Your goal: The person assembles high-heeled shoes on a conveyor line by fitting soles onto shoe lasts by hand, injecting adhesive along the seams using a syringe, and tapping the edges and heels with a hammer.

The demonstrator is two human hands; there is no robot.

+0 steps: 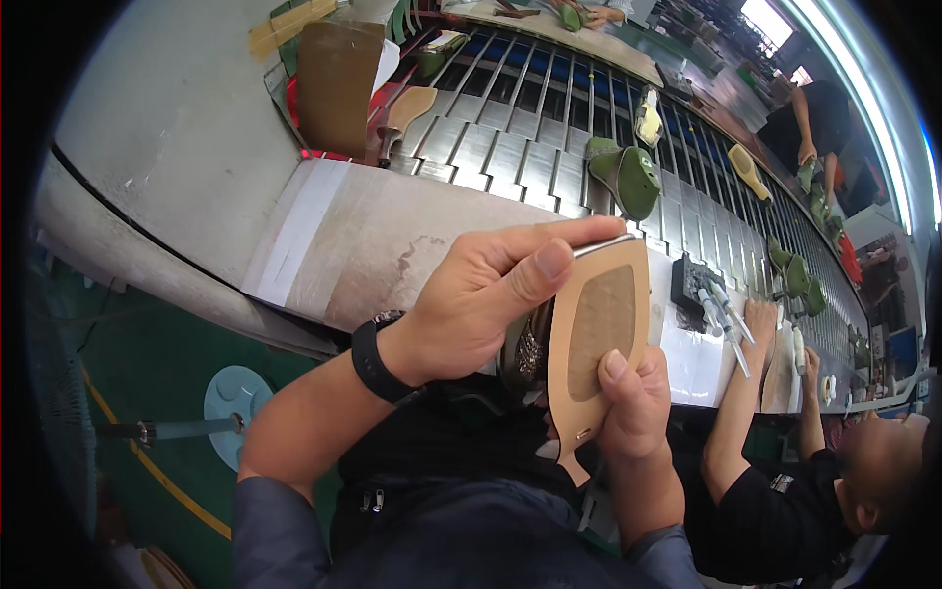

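A shoe [564, 393] is held up in front of me, its flat tan sole [561, 368] with a darker brown inset panel turned toward me. My left hand [481, 299] is closed at the upper end, with the thumb at the sole's edge and the fingers stretched over the top. My right hand [633, 402] grips the other side, thumb pressed on the panel. Dark shiny material shows behind the sole. A small metal staple sits near the narrow lower end. The fingers behind the shoe are hidden.
Beyond the pale bench edge [383, 236] runs a slatted metal conveyor [510, 157] carrying green shoes [623, 177] and a yellowish shoe part [749, 174]. A brown cardboard piece [339, 93] stands at upper left. To the right, a co-worker [785, 501] works beside a black holder [697, 285] with brushes.
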